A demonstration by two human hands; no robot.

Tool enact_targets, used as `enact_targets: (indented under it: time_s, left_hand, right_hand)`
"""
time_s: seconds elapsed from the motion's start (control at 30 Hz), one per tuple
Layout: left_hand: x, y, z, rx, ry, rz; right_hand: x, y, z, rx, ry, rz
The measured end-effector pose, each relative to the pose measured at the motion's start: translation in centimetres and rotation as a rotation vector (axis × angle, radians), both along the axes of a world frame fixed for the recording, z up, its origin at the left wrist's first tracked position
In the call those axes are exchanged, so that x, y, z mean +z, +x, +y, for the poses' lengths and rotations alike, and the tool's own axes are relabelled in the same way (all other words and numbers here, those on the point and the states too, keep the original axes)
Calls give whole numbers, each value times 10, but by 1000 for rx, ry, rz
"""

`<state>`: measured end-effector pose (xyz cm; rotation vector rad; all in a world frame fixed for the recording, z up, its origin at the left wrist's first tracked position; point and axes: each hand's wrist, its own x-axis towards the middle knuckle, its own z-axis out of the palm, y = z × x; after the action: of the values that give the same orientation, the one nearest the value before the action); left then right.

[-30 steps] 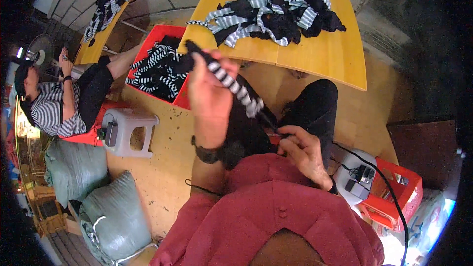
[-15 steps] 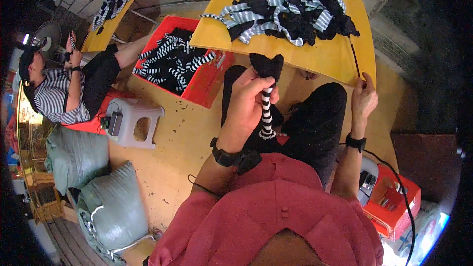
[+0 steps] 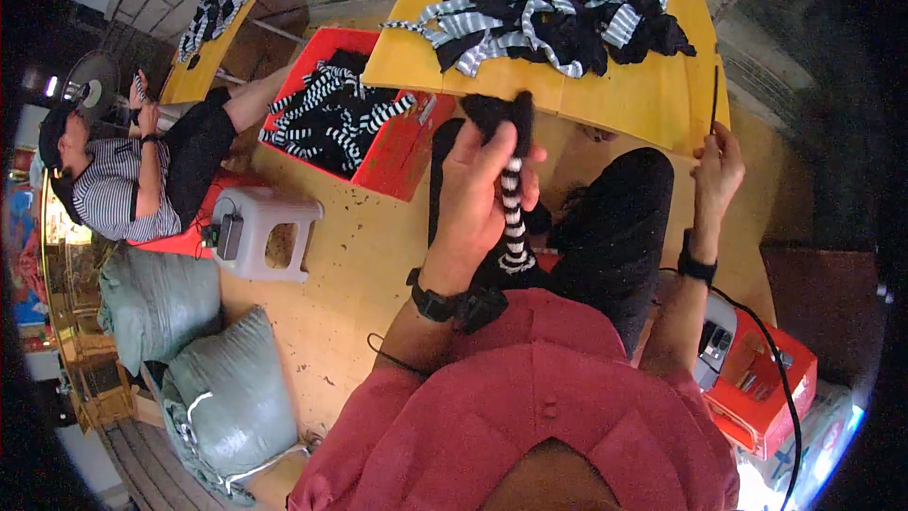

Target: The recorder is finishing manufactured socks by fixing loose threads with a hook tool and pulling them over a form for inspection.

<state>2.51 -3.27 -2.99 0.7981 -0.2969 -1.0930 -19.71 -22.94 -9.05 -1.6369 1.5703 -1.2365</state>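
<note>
Since half a sec ago the right hand [image 3: 716,163] has gone a little further up to the near right edge of the yellow wooden table [image 3: 653,99], where it now pinches a thin dark rod [image 3: 713,102], fingers closed round its lower end; rod stands roughly upright against the table edge. Can't quite tell whether it's a stick or a metal tool, too thin at this res. Left hand [image 3: 478,194] is about where it was, raised in the middle of the view, fingers clamped on a black-and-white striped knitted sock [image 3: 514,218]: black toe end bunched above the fist, striped leg hanging down over the person's dark trousers [image 3: 615,227].

What that means, as I judge it: the two hands have split up, one keeping the sock and the other fetching the rod, so sock and rod are prob. about to be brought together; they're well apart for now.

Round about: pile of grey-striped and black socks [image 3: 558,0] on the far part of the table; red plastic crate [image 3: 402,147] w/ more striped socks to the left; grey plastic stool [image 3: 260,232] near it. Another person in a striped shirt [image 3: 123,185] sits far left. Grey stuffed sacks [image 3: 227,397] lie near left, orange box [image 3: 757,388] near right.
</note>
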Motion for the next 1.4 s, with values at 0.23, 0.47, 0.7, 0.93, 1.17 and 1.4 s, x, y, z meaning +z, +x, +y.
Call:
enact_targets:
  time_s: [0.23,0.47,0.7,0.93,1.17,1.4]
  left_hand:
    - [-10,45,-6,-5,-255,273]
    - [-2,66,0,201,-291,421]
    - [9,48,1,172,-312,325]
    - [13,36,1,118,-372,225]
    - [21,19,1,141,-310,119]
    - [19,7,3,-36,-334,69]
  right_hand:
    - [46,16,148,467,610,-392]
    - [43,-21,190,761,544,-280]
    - [39,0,195,847,367,-81]
    - [44,12,193,859,113,11]
    - [39,13,193,870,29,-58]
    - [37,11,197,741,220,-87]
